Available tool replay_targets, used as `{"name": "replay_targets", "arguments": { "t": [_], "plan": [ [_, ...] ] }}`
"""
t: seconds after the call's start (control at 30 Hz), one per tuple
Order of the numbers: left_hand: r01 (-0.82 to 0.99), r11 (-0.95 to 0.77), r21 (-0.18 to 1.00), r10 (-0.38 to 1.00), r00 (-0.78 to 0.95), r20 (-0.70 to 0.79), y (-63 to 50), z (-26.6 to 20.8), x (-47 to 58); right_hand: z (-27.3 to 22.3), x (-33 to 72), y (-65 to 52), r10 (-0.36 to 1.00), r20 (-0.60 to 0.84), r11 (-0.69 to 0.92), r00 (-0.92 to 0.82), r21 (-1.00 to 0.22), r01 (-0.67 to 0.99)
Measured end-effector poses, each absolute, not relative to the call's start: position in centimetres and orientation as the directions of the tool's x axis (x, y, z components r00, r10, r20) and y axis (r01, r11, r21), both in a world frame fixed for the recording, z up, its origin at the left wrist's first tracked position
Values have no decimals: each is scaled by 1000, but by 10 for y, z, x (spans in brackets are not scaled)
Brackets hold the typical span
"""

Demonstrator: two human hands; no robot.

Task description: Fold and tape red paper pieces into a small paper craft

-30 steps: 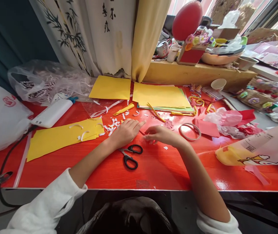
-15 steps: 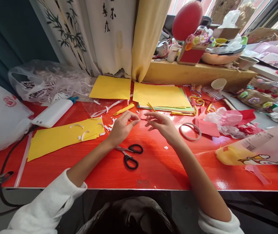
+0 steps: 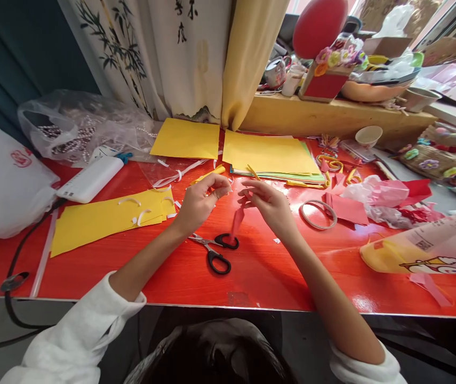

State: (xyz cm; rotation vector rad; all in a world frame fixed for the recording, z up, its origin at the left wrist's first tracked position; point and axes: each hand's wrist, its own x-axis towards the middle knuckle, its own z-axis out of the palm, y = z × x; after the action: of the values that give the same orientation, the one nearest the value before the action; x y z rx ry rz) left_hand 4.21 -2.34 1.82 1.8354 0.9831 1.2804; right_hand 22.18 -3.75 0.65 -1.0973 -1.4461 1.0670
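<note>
Both hands are up over the middle of the table (image 3: 164, 277), with their fingertips near each other but apart. The right hand (image 3: 270, 208) has its grip pinched on the top of a thin red strip (image 3: 236, 221). The strip hangs down between the two hands, and its low end is in front of a black handle of the scissors (image 3: 207, 242). I cannot tell if it touches them. The scissors lie spread on the table, between the hands and the near edge.

The left hand (image 3: 198, 205) has its thumb and fingertips close together. I cannot tell if its grip has anything in it.

Long yellow strips (image 3: 95, 221) lie toward the table's left edge, with curly white bits (image 3: 143, 216) on top. Big yellow sheets (image 3: 271, 152) sit by the far edge. A round ring (image 3: 318, 228) lies right of the right hand, just beside some red paper (image 3: 348, 209). A cup (image 3: 423, 242) is near the right edge.
</note>
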Motion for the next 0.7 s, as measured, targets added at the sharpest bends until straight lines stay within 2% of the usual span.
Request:
{"name": "replay_targets", "arguments": {
  "t": [0.2,0.3,0.53,0.7],
  "plan": [
    [152,-491,858,857,257,446,-25,19,43,8,216,-43,960,275,281,-60,-926,251],
    [150,-461,875,863,304,402,-25,19,42,9,216,-44,954,291,301,-77,-909,287],
    [193,-358,913,889,370,270,-28,19,44,11,215,-44,967,186,227,-173,-938,261],
    [103,-309,945,903,343,258,-29,20,45,15,215,-47,966,200,248,-167,-900,358]
  ]
}}
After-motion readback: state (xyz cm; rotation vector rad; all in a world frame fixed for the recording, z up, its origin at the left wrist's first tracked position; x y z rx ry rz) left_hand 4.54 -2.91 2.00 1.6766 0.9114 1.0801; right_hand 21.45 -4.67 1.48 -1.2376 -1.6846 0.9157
